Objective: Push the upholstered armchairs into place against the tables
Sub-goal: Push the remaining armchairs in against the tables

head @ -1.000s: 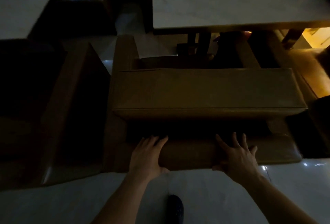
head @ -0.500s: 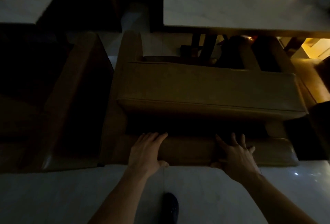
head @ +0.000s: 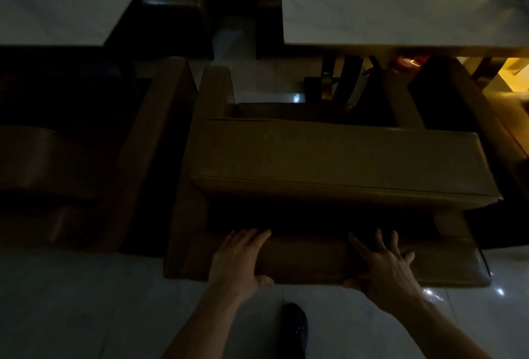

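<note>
Tan armchair (head: 329, 158) facing white bench (head: 400, 6); left hand (head: 237, 258), right hand (head: 383, 267) splayed flat on its back edge, grip released.

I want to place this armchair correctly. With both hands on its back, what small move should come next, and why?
Probably one more short push straight forward. Both the left hand and the right hand lie flat on the lower back edge of the armchair, and bare floor shows between its armrests and the white table, so it seems not yet fully in.

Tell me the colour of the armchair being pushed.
Tan-brown armchair, dimly lit, in the head view.
</note>
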